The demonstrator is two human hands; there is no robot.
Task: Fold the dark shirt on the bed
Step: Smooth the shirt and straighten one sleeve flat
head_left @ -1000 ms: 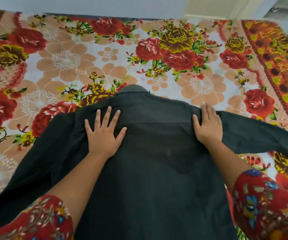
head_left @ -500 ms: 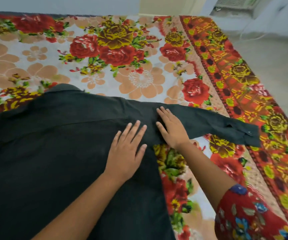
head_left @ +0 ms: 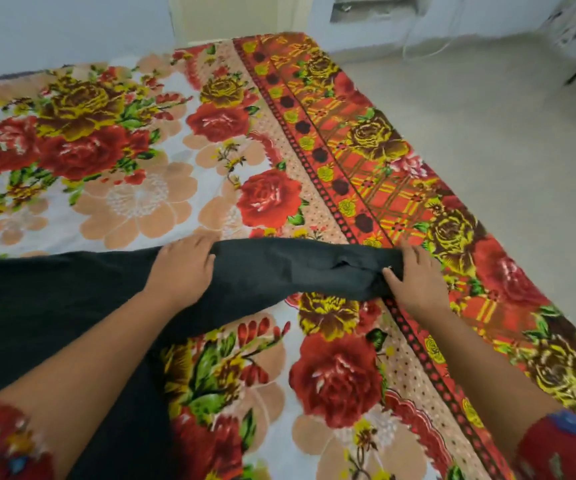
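Has the dark shirt (head_left: 54,306) spread flat over the near left of the bedspread (head_left: 141,202), body under the left forearm, one sleeve (head_left: 279,268) stretched rightward between the two hands. Matte charcoal woven cloth, smooth across the body, bunched into small creases near the cuff (head_left: 373,271). Beneath it, cotton printed with red and yellow roses, with a latticed orange border along the right edge. Lays the left hand (head_left: 181,271) over the sleeve close to the shoulder, fingers curled around its far edge, thumb on top. Pinches the cuff end with the right hand (head_left: 416,278), thumb (head_left: 391,276) on the cloth, remaining fingers nearly straight and blurred beyond it.
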